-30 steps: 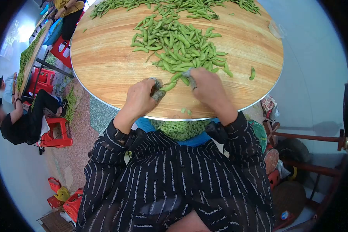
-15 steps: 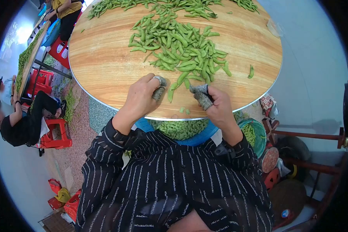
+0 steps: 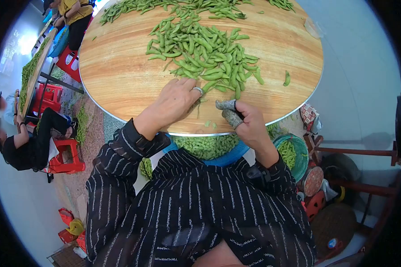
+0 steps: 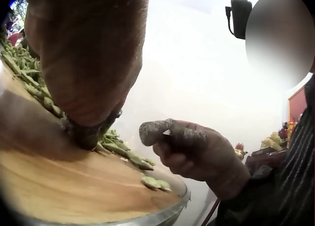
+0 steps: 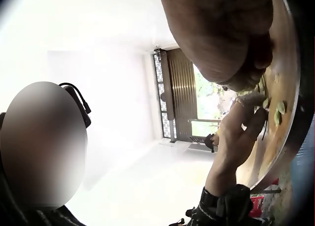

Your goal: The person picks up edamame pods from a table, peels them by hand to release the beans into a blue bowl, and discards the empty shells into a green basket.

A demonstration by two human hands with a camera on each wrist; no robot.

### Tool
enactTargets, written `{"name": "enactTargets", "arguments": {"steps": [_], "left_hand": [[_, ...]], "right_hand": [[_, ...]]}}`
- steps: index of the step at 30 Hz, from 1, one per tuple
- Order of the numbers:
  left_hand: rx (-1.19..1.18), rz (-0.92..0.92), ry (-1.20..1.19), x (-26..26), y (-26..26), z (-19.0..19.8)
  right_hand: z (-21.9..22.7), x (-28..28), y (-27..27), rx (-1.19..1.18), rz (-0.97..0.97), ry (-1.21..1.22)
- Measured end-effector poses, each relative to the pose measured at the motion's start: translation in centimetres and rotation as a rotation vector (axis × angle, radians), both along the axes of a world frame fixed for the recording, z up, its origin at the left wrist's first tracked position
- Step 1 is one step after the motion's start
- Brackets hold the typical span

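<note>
Left hand [image 3: 176,100] at the near end of the heap of curved green bean pods [image 3: 209,53] on the round wood-grain table [image 3: 120,75]. Fingertips mostly hidden from here; can't tell if they pinch anything. Right hand [image 3: 253,129] nearby, grey-wrapped thumb and forefinger slightly apart.

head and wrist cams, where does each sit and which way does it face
Head: on the head, facing forward and down at the table and green pods; left hand, right hand and striped shirt show.
Left wrist: on that wrist, looking past the left hand toward the right; both hands show.
Right wrist: on that wrist, looking past the right hand toward the left; both hands show.
Both wrist views share the table.
</note>
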State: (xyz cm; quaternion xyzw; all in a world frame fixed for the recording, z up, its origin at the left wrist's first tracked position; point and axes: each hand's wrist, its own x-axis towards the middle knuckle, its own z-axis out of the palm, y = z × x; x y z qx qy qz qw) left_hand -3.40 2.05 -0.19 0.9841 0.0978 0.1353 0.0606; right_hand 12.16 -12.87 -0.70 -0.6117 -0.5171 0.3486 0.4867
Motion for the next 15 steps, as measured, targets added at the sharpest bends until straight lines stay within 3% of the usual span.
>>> {"name": "enactTargets", "arguments": {"steps": [2, 3, 4, 5, 6, 8, 11, 13, 15], "left_hand": [[0.021, 0.001, -0.086, 0.1, -0.3, 0.1], [-0.145, 0.041, -0.151, -0.1, -0.8, 0.8], [-0.314, 0.082, -0.211, -0.3, -1.3, 1.3], [-0.316, 0.078, -0.209, -0.2, -1.8, 1.6], [-0.304, 0.048, -0.300, 0.1, -2.4, 1.7], [-0.289, 0.022, -0.391, 0.1, -3.4, 1.8], [-0.411, 0.148, -0.192, -0.4, -4.3, 2.0], [-0.945, 0.232, -0.199, -0.6, -4.6, 2.1], [-0.952, 0.121, -0.205, -0.6, -4.5, 2.0]], "right_hand": [[0.1, -0.1, -0.5, 0.014, -0.041, 0.120], [0.3, -0.1, -0.5, 0.018, -0.048, 0.121], [0.6, -0.3, -0.6, -0.003, -0.042, 0.277], [0.7, -0.4, -0.6, -0.024, -0.033, 0.432], [0.6, -0.5, -0.4, -0.025, -0.036, 0.433], [0.3, -0.7, 0.4, -0.039, 0.100, 0.848], [0.5, -1.1, 0.7, -0.004, 0.014, 0.713], [0.4, -1.0, 0.7, -0.004, 0.023, 0.697], [0.4, -0.7, 0.6, -0.004, 0.028, 0.677]]}}
